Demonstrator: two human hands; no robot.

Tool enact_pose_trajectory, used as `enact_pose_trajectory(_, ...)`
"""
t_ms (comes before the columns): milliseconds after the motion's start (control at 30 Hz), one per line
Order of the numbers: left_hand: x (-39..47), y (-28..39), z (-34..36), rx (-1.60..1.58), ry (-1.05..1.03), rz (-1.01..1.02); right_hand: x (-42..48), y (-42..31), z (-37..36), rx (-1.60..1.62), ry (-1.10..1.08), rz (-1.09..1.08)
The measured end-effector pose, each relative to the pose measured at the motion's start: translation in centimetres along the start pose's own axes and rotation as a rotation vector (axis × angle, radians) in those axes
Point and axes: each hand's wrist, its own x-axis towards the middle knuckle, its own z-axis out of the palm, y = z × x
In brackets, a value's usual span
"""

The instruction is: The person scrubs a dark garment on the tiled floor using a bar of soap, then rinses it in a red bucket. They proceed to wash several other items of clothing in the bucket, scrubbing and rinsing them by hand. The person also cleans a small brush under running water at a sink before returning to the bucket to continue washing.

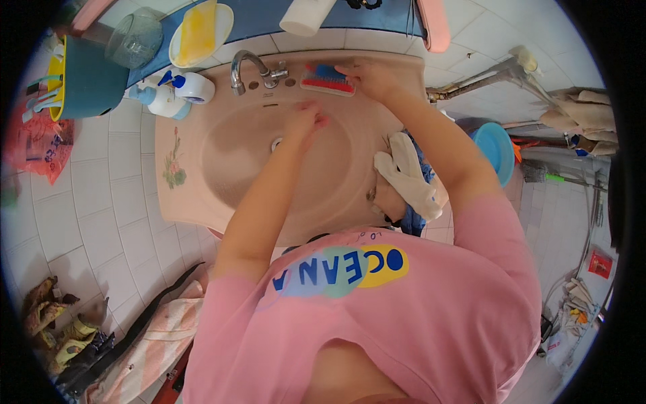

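My right hand [371,80] reaches over the back right ledge of a pink ceramic washbasin [181,202]. Its fingertips meet the blue part of a scrub brush [328,83] with red bristles; whether they grip it is unclear. Above the bowl, my left hand [307,120] is blurred, with its fingers bent and no object visible in it. A chrome gooseneck faucet [252,65] rises behind the bowl. White socks [406,174] lie on the basin's right rim, partly over blue cloth [415,217].
Two pump bottles [166,98] stand at the back left. A yellow soap bar [198,30] rests in a white dish on the blue shelf [252,20]. A white cup [307,15] and a glass bowl [135,39] are there too. Pipes [469,83] and a blue basin [494,154] are at right.
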Motion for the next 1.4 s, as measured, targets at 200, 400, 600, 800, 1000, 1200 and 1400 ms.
enact_pose_trajectory(200,-6.1,-1.1,-2.4,0.194,0.139,0.115,1.1,-1.9,-2.0,-0.183,0.011,-0.007)
enact_pose_trajectory(400,-10.6,-6.7,-6.2,0.506,0.168,0.321,-6.0,-1.0,-7.5,0.244,0.441,-0.148)
enact_pose_trajectory(600,-15.0,-12.2,-7.3,0.917,0.187,0.43,-30.5,9.8,-11.2,0.117,0.812,0.517)
enact_pose_trajectory(800,-16.5,-14.9,-7.0,1.199,0.184,0.802,-60.5,10.7,2.5,0.471,0.768,1.434)
enact_pose_trajectory(1000,-18.6,-14.2,-6.8,1.012,0.263,0.681,-70.2,2.2,9.7,0.517,-0.016,1.192)
enact_pose_trajectory(1200,-26.1,-18.2,-2.6,1.269,0.208,1.261,-73.3,4.3,9.3,0.395,-0.306,0.989)
enact_pose_trajectory(1400,-29.6,-28.1,3.5,1.281,-0.291,0.939,-75.1,11.0,7.7,0.473,-0.216,1.063)
